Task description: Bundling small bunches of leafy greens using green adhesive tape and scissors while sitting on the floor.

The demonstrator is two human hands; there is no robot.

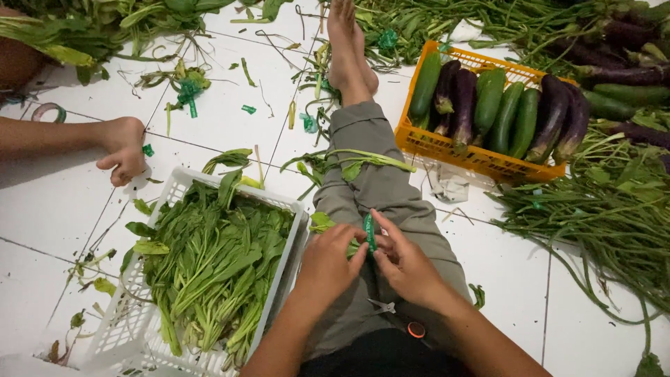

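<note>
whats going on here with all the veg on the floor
A person sits on a white tiled floor with one leg stretched out. Over the lap, the left hand and right hand both grip a strip of green tape around a small bunch of leafy stems. Beside the left hand is a white crate of leafy greens; an orange crate of cucumbers and eggplants sits further ahead on the right. Small scissors lie on the lap. Another person's foot rests at left.

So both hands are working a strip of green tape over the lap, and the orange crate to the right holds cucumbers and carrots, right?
Not quite: the orange crate holds cucumbers and dark purple eggplants, not carrots. The head view shows this. The left hand and right hand do work green tape over the lap.
</note>
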